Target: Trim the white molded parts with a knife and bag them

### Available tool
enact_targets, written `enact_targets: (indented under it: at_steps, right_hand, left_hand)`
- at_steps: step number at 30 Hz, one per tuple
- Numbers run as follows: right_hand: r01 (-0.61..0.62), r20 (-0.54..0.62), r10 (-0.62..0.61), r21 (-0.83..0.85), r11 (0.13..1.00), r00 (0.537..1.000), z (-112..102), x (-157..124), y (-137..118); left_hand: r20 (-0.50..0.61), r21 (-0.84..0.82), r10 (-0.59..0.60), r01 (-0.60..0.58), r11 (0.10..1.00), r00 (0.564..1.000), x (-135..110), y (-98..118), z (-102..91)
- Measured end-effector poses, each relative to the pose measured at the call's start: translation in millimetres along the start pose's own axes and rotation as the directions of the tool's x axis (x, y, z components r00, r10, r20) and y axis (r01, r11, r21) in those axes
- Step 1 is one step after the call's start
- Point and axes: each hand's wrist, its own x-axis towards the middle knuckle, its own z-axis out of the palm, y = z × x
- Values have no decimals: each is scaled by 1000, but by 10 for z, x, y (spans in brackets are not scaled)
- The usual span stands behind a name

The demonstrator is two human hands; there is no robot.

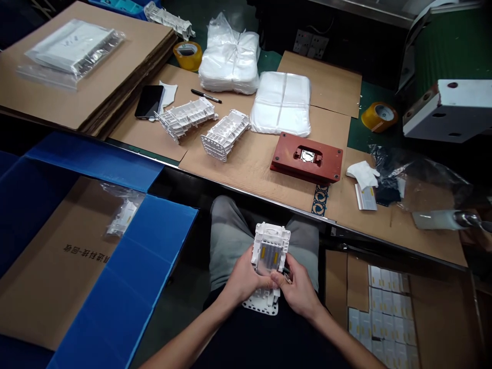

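In front of my lap I hold a white plastic housing (272, 233) with both hands. A grey panel with two yellow strips (270, 254) sits in its upper part. My left hand (243, 278) wraps the left side, its thumb lying across the front. From the right, my right hand (300, 291) grips the housing, thumb against the lower edge of the panel. Something small and dark shows beside the right fingers, too hidden to name. Two similar white housings, a left one (188, 119) and a right one (226, 134), lie on the workbench.
A red fixture block (306, 158) stands near the bench edge. Behind are wrapped stacks of white bags (282, 102), a pen (206, 96) and a phone (149, 101). A blue box (154, 246) is at left. An open carton (355, 282) at lower right holds several panels.
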Motion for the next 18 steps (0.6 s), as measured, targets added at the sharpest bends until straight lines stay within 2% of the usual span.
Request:
enact_targets:
  at_steps: [5, 11, 14, 18]
  right_hand:
    - [5, 6, -5, 0, 1000, 1000, -30, 59, 38]
    - [11, 61, -12, 23, 1000, 998, -111, 86, -66]
    - [0, 30, 0, -12, 1000, 1000, -87, 35, -101]
    - [-24, -9, 23, -67, 997, 1000, -16, -12, -70]
  left_hand:
    - [-18, -17, -9, 9, 1000, 1000, 47, -38, 17]
    - [27, -103, 12, -9, 995, 1000, 17, 100, 46]
    - [14, -82, -3, 4, 997, 1000, -17, 114, 43]
    - [-16, -36, -37, 36, 999, 999, -21, 22, 23]
